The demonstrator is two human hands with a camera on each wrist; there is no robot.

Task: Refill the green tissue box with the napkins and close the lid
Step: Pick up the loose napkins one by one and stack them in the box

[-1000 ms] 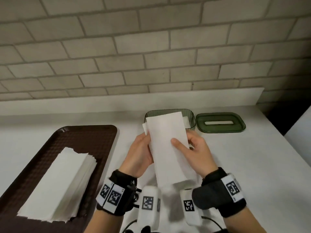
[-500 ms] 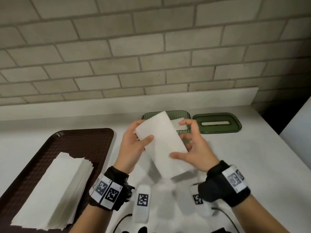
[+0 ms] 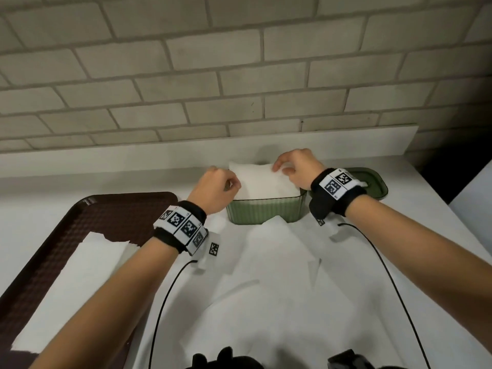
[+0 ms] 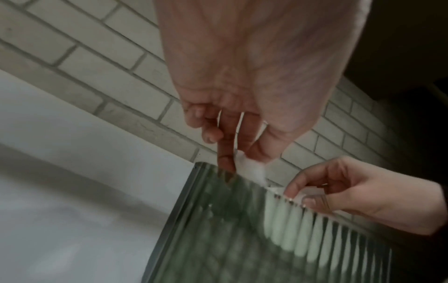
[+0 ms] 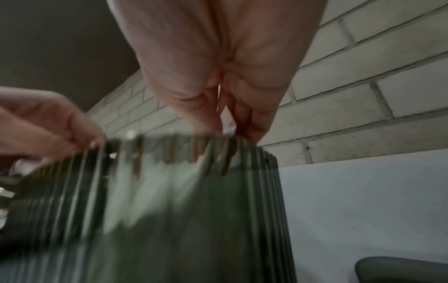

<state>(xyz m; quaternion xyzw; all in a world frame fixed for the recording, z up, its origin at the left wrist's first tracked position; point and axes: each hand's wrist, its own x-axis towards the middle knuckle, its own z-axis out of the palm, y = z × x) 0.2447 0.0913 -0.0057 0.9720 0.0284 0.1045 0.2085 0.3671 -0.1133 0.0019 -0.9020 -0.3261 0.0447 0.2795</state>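
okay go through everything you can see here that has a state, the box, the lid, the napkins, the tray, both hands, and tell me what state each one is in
green tissue box: open, upright, lid off.
lid: off, flat on the counter right of the box.
napkin: partly in the box's mouth, held at both ends.
napkin stack: lying on the tray.
brown tray: flat on the counter, left of the box.
left hand: pinches the napkin's left end.
right hand: pinches the napkin's right end.

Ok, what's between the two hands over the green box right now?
In the head view, a white napkin spans from the left hand to the right hand, each pinching an end, over the open green tissue box.
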